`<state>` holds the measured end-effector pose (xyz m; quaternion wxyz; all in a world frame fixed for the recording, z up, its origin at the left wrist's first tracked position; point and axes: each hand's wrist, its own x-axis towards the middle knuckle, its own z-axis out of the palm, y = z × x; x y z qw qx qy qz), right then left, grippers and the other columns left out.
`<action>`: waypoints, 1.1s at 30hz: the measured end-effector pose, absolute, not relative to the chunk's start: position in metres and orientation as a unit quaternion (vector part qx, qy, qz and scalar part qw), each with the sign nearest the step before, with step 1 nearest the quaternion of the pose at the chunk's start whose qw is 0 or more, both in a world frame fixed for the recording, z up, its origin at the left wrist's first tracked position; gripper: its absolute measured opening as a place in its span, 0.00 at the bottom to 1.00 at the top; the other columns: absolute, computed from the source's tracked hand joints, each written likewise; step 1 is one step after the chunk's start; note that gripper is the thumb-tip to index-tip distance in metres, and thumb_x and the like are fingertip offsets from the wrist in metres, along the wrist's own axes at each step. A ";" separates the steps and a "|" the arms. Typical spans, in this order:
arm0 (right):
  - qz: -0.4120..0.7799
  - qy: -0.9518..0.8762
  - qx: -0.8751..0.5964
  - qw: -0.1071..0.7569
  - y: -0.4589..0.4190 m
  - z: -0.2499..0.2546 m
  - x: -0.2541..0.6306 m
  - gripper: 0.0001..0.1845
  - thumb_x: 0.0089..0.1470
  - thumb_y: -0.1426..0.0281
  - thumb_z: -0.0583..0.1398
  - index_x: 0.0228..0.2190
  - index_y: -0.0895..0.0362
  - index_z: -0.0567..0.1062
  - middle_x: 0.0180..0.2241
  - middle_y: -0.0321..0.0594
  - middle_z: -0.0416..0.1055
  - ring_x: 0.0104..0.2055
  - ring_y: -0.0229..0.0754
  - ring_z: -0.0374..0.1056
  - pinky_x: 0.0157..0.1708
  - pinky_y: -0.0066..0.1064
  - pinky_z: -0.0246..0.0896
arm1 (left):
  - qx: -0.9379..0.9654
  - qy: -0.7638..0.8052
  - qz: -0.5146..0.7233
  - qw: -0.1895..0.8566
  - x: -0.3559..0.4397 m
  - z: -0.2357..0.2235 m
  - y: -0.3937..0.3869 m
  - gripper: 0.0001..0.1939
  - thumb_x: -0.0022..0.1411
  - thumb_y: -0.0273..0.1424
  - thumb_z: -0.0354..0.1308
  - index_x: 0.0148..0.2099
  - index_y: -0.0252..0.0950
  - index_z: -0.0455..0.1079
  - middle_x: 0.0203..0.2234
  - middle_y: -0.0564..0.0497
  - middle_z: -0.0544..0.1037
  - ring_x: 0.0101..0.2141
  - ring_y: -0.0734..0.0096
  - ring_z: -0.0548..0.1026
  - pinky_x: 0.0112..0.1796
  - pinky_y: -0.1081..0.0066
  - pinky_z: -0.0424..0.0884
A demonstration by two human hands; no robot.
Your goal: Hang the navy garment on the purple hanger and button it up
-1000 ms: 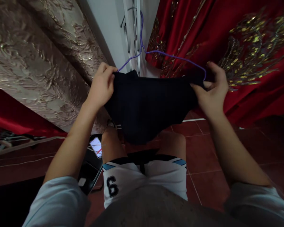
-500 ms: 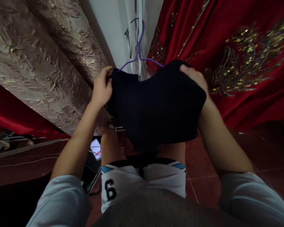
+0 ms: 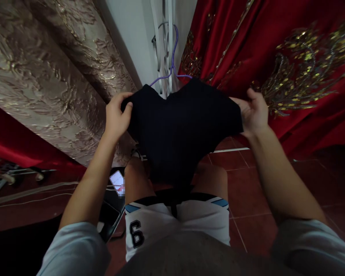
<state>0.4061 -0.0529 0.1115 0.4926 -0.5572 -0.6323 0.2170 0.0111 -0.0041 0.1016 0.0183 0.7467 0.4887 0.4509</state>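
A dark navy short-sleeved shirt (image 3: 172,126) hangs on a purple hanger (image 3: 172,71), spread out above my knees. My left hand (image 3: 116,115) grips its left sleeve edge, thumb in front and the other fingers partly hidden by the cloth. At the opposite sleeve, my right hand (image 3: 255,111) has its palm turned up and its thumb lifted away from the fabric. Its fingers stretch toward the sleeve opening, their tips partly covered by it. Only the hook and upper shoulders of the hanger show; the shirt conceals the remainder.
The hanger hooks onto a white metal rack (image 3: 168,46). Textured beige-gold fabric (image 3: 60,76) drapes on the left, red cloth with gold sequins (image 3: 301,73) on the right. A lit phone (image 3: 117,182) lies on a black surface beside my left leg. Red floor tiles (image 3: 253,191) lie below.
The shirt's right side has dropped and flattened, its sleeve now spread outward. My right hand has moved outward from the shoulder and its thumb has come off the cloth. My left hand has shifted slightly left and down.
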 end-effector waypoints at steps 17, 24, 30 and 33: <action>0.216 -0.532 -0.516 0.636 -0.141 0.123 0.330 0.12 0.61 0.58 0.51 0.30 0.50 0.66 0.26 0.39 0.59 0.29 0.44 0.62 0.27 0.34 0.58 | 0.766 0.399 0.486 0.133 0.058 0.136 -0.062 0.18 0.75 0.41 0.48 0.63 0.46 0.65 0.57 0.47 0.76 0.55 0.56 0.77 0.56 0.53 0.76; 0.233 -0.810 -0.349 0.409 -0.165 0.097 0.307 0.08 0.65 0.61 0.55 0.42 0.47 0.71 0.35 0.36 0.74 0.34 0.42 0.71 0.35 0.35 0.66 | 0.744 0.394 0.437 0.317 0.055 0.160 -0.105 0.22 0.75 0.44 0.44 0.62 0.40 0.68 0.49 0.44 0.79 0.52 0.55 0.79 0.52 0.54 0.79; 0.261 -0.868 -0.281 0.315 -0.139 0.096 0.306 0.11 0.67 0.62 0.55 0.48 0.48 0.72 0.46 0.39 0.76 0.47 0.45 0.73 0.49 0.37 0.67 | 0.659 0.463 0.315 0.502 0.031 0.143 -0.119 0.11 0.67 0.39 0.55 0.44 0.37 0.71 0.18 0.56 0.64 0.19 0.74 0.67 0.28 0.68 0.76; 0.227 -0.826 -0.344 0.385 -0.112 0.085 0.314 0.15 0.66 0.62 0.56 0.52 0.48 0.71 0.51 0.42 0.72 0.53 0.47 0.70 0.56 0.40 0.66 | 0.706 0.494 0.197 0.468 0.013 0.141 -0.124 0.11 0.67 0.40 0.55 0.39 0.38 0.73 0.16 0.58 0.58 0.16 0.77 0.58 0.19 0.74 0.64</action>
